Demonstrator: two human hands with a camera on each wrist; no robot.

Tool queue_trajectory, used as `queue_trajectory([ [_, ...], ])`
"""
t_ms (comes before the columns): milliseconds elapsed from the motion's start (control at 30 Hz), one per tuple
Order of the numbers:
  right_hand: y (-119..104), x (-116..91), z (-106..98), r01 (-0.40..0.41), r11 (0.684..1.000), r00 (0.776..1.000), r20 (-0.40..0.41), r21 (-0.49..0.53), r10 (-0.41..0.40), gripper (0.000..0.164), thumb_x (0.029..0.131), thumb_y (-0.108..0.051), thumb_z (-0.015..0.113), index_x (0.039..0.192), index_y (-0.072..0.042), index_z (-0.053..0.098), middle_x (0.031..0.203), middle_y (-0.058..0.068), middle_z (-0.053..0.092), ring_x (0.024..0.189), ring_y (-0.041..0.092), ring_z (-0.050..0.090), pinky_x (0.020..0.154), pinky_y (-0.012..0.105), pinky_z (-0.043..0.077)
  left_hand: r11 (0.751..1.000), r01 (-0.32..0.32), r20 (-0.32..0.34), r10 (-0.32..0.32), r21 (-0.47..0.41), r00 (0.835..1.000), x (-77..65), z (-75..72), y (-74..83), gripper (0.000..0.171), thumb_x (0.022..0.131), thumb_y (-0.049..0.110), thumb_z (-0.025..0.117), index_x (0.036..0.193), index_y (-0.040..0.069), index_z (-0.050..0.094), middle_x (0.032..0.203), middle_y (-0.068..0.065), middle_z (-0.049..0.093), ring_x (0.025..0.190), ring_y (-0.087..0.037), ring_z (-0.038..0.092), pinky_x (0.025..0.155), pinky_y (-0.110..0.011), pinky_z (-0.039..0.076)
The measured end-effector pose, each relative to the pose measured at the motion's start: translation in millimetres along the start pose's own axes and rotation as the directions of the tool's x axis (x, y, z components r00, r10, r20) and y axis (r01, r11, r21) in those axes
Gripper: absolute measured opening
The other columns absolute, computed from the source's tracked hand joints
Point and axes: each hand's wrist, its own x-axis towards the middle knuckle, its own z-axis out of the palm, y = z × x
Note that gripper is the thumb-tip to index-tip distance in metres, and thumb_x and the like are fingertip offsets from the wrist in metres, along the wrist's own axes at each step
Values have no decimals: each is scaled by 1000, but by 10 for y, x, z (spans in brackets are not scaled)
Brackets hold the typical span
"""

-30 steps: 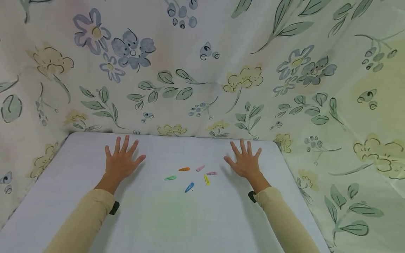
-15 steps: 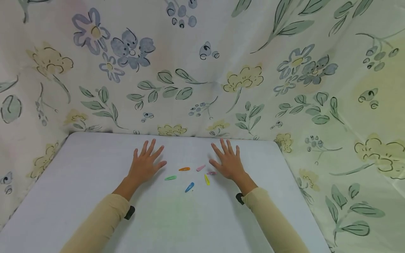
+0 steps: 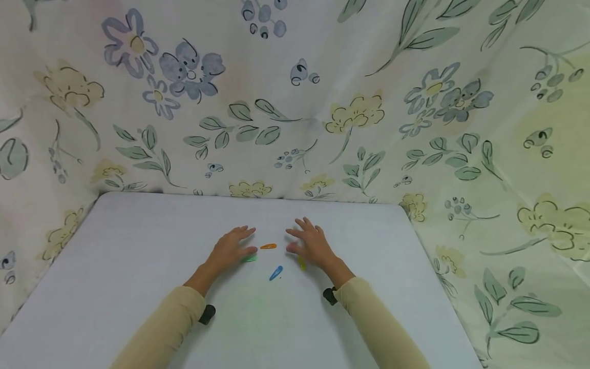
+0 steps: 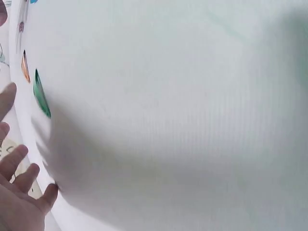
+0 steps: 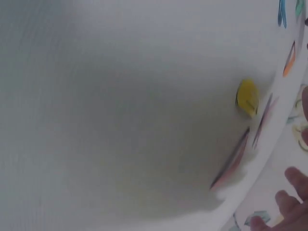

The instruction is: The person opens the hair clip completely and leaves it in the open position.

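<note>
Small snap hair clips lie on the white table. My left hand is over the left side of the group, its thumb by the green hair clip and partly covering it; nothing is held. The orange hair clip lies between the hands, and the blue hair clip is nearer to me. My right hand, fingers spread and slightly bent, hovers above the yellow hair clip. It hides two pink clips in the head view; the right wrist view shows one pink hair clip and another pink hair clip.
The white table ends at a far edge against a floral cloth, which hangs behind it and along both sides. A dark wrist strap piece shows under the left sleeve, another dark piece under the right.
Both hands have moved inward from the two sides to the hair clips, their fingers less widely spread. The right hand now covers the pink clips. The clips appear unmoved.
</note>
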Motion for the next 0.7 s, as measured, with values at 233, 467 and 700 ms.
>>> queue_trajectory([
  [233,-88,60,98,22,990,999,30,136,-26,33,92,-27,73,122,-14,72,148,12,50,146,36,31,112,61,27,1000,25,-32,-25,-12,999,18,112,74,41,87,25,78,125,10,70,144,-18,53,141,-42,36,112,-61,26],
  [467,-190,139,136,-2,987,995,103,158,-15,30,93,-22,71,122,-15,72,147,12,51,146,34,31,114,57,26,1000,17,-60,-16,23,998,33,163,147,32,84,28,80,112,13,77,143,-19,52,138,-41,38,110,-67,20],
  [700,-218,188,202,-23,993,994,109,114,10,28,92,-21,73,119,-16,74,143,9,55,141,29,41,113,53,31,996,42,-48,-38,83,998,76,196,191,28,83,26,82,108,14,78,143,-17,54,137,-38,39,109,-69,22],
])
